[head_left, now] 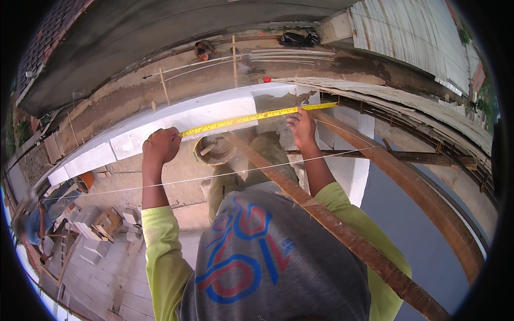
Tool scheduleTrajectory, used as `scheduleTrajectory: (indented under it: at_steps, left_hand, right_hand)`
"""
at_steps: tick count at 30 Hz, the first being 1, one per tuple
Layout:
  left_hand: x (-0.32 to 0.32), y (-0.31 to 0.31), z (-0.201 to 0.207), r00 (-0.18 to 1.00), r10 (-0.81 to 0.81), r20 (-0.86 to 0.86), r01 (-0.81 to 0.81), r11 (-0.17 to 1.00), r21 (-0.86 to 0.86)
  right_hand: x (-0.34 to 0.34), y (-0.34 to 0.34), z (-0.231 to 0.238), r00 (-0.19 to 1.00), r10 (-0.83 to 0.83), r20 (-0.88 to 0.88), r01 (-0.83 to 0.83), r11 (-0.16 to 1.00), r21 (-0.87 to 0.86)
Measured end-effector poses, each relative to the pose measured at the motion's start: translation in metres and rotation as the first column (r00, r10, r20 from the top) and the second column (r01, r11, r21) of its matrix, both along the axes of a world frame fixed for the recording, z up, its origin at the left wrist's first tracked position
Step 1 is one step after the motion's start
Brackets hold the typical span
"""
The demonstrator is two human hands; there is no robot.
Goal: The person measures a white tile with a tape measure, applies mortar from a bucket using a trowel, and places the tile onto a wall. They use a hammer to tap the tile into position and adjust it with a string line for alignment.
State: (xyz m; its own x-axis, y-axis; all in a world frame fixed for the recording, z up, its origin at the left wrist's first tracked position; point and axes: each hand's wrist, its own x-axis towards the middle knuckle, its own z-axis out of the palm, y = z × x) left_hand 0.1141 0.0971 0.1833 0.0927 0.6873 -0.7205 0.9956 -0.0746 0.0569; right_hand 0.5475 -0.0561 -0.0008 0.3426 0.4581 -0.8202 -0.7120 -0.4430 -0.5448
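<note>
The yellow tape blade (230, 123) runs lengthwise between the hands, along the near edge of the white block wall (134, 140). The left hand (163, 145) curls its grip around the left end; the right hand (302, 128) pinches near the right tip. The left fist hides any tape case.

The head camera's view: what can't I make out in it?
In the head view:
- Left end of the yellow tape measure: hidden by the person's left hand.
- The tape's finer markings: too small to read reliably.
- Lower end of the long wooden plank: cut off at the lower edge.
- Face of the co-worker in blue: blurred.
- Black bundle near the top: too small and dark to identify.
</note>
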Motion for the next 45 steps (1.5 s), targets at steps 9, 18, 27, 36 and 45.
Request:
scheduleTrajectory:
  at_steps: [9, 18, 27, 36, 45]
  left_hand:
    - [-0.007, -0.006, -0.010, 0.999, -0.019, 0.027, 0.018, 0.999, 0.048]
    - [-0.004, -0.009, -0.005, 0.999, -0.006, -0.041, 0.006, 1.000, 0.006]
    - [-0.003, -0.008, 0.000, 0.999, 0.005, -0.050, -0.004, 1.000, 0.026]
    - [0.001, -0.004, 0.005, 0.999, 0.035, -0.039, -0.036, 0.999, -0.028]
    - [-0.011, -0.012, 0.005, 0.997, -0.004, -0.075, 0.008, 0.999, 0.054]
  right_hand:
    - [0.000, 0.002, 0.008, 1.000, 0.006, 0.008, -0.006, 1.000, 0.002]
    - [0.003, 0.001, 0.003, 1.000, 0.020, 0.024, -0.021, 1.000, 0.007]
    - [0.022, -0.005, -0.022, 0.996, 0.087, 0.003, -0.087, 0.996, 0.030]
    - [0.020, -0.001, -0.013, 0.996, 0.077, 0.038, -0.077, 0.997, -0.001]
    - [0.016, -0.008, -0.027, 0.996, 0.084, -0.040, -0.082, 0.996, 0.035]
